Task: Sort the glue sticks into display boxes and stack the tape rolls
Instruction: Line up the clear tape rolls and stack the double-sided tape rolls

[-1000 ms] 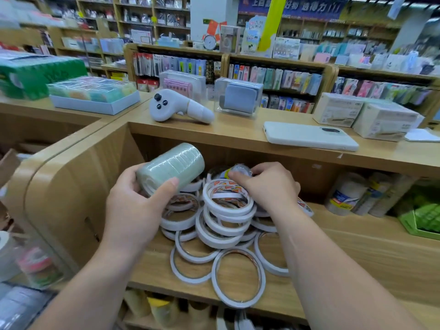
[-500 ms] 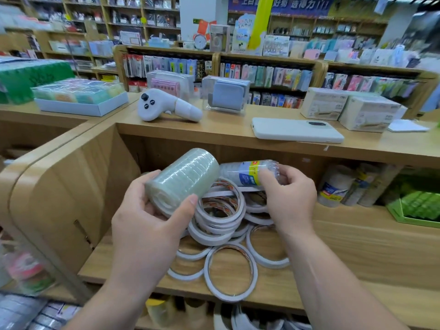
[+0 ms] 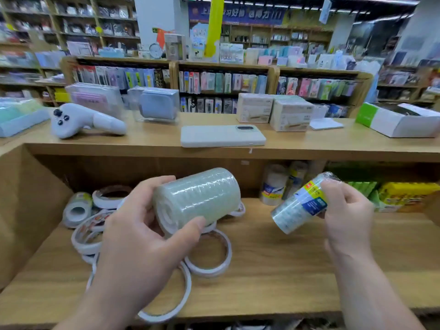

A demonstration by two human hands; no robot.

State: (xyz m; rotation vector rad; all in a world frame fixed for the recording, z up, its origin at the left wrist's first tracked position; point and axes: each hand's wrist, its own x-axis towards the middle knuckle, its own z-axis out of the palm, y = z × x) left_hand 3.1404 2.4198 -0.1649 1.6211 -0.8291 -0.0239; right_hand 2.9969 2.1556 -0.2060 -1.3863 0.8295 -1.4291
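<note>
Two tape sleeves up, one in each of your hands, over the shelf.

Your left hand (image 3: 133, 236) grips the pale sleeve (image 3: 197, 198), long axis running up and to the right; your right hand (image 3: 345, 210) pinches the labelled sleeve (image 3: 302, 206), tilted likewise. The stored sleeves (image 3: 283, 182) stand upright at the back of the shelf (image 3: 273, 270), nearer your right hand; loose rings (image 3: 207, 253) lie under your left.

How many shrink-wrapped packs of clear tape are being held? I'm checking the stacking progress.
2. One pale green tape pack in the left hand, one labelled tape pack in the right hand. More may stand on the shelf behind.
</note>
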